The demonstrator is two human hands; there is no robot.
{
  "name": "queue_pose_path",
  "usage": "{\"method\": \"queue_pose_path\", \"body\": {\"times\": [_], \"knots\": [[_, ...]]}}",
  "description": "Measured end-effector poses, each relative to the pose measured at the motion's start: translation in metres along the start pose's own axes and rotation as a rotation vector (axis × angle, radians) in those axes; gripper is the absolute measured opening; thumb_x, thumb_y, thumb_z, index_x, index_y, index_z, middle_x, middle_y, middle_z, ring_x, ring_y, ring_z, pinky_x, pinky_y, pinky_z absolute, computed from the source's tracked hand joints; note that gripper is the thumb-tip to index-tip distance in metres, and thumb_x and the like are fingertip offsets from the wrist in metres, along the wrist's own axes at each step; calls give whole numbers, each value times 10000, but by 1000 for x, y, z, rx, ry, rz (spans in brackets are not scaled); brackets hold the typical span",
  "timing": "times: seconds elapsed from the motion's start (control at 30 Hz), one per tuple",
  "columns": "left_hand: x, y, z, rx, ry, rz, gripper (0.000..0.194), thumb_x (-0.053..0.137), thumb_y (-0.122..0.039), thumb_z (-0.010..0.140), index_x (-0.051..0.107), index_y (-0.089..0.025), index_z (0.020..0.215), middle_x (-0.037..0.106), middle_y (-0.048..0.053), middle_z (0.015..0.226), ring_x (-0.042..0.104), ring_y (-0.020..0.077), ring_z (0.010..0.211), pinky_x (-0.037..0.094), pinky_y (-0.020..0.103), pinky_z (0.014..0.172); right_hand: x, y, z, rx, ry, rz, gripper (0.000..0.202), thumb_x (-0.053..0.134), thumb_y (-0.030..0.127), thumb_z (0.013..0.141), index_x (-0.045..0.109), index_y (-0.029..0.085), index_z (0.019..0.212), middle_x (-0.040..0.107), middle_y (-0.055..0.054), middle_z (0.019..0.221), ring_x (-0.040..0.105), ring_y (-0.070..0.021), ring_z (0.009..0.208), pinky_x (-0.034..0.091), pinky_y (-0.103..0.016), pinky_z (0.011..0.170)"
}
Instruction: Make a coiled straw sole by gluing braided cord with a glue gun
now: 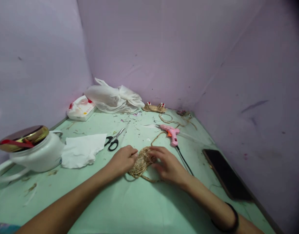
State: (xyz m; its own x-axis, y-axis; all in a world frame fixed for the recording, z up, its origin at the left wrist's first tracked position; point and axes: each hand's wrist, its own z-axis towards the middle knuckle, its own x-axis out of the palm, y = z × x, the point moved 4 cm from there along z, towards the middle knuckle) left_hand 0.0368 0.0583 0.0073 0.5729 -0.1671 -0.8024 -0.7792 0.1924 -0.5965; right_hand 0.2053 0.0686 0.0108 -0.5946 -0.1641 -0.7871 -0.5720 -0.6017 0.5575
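Observation:
A flat coiled jute rope piece (pixel 142 162) lies between my hands on the table, one end of rope curving off towards the right below it. My left hand (pixel 126 157) is closed at its left edge, the fingers curled and gripping it. Over its right side, my right hand (pixel 167 165) has its fingers apart, with the fingertips at or just above the coil; contact is hard to tell. A strand of jute (pixel 156 137) runs from the top of the coil towards a pink glue gun (pixel 172 133) lying beyond my right hand.
Black-handled scissors (pixel 114 141) and white paper (pixel 83 151) lie left of my hands, beside a white teapot-shaped pot (pixel 43 156). A phone (pixel 226 174) lies at right. Farther back are a tissue pack (pixel 81 110), a white plastic bag (pixel 112 97) and a decorated jute piece (pixel 154 108).

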Motion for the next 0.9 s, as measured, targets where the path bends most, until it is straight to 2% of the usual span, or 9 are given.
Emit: {"method": "queue_pose_path", "body": {"times": [0.07,0.13,0.2,0.3,0.47,0.6,0.77,0.83,0.9], "knots": [[-1,4,-1,-70,-36,-29,183,480,-239,749,653,-189,715,630,75,794,571,226,771,352,300,666,-6,-14,-10,234,-90,28,326,522,169,775,603,190,1090,666,-110,1052,626,-222,909,489,-364,759],[-1,7,-3,-135,-83,-57,141,536,-249,696,653,-189,746,629,97,849,562,257,808,331,313,665,-3,-25,-17,425,-113,80,274,527,196,771,635,185,1023,698,-77,839,639,-204,727,472,-317,637],[0,8,-5,-175,-123,-115,134,578,-240,641,640,-192,749,616,92,839,548,265,808,317,320,665,5,-28,-18,540,-102,157,202,596,194,699,676,194,885,674,-35,676,622,-200,645,440,-293,595],[0,8,-4,-189,-160,-290,145,598,-194,558,586,-201,702,573,32,720,522,225,730,326,308,648,15,-23,-11,611,-135,338,232,631,170,627,676,191,853,653,-19,649,618,-206,654,442,-302,620],[0,3,-1,-207,-167,-767,254,613,-247,518,464,-207,720,519,-37,620,518,157,584,394,269,557,13,-6,5,530,-300,772,429,606,221,656,575,171,1081,666,-90,970,636,-212,912,489,-339,787],[0,-4,-1,-212,-157,-1094,419,671,-316,523,518,-164,882,642,39,772,618,200,714,473,314,662,10,4,13,407,-395,1035,479,665,311,643,565,196,1097,640,-122,1124,608,-245,1036,470,-394,876],[1,-6,0,-216,-160,-1274,400,736,-217,487,574,-135,843,685,63,744,641,222,749,476,318,696,17,4,24,368,-436,1143,424,716,306,622,617,183,1016,679,-132,1035,637,-261,959,508,-422,808],[1,-5,0,-223,-177,-1302,391,739,-182,485,589,-134,843,691,50,728,642,212,744,472,307,695,13,4,26,361,-467,1129,368,703,293,647,622,171,985,684,-127,979,649,-253,899,526,-422,763],[0,-4,0,-230,-200,-1321,378,741,-167,487,602,-131,836,695,45,727,642,202,740,468,295,689,4,6,16,330,-530,1117,322,680,291,687,610,191,985,670,-97,976,638,-235,906,522,-422,794]]}}
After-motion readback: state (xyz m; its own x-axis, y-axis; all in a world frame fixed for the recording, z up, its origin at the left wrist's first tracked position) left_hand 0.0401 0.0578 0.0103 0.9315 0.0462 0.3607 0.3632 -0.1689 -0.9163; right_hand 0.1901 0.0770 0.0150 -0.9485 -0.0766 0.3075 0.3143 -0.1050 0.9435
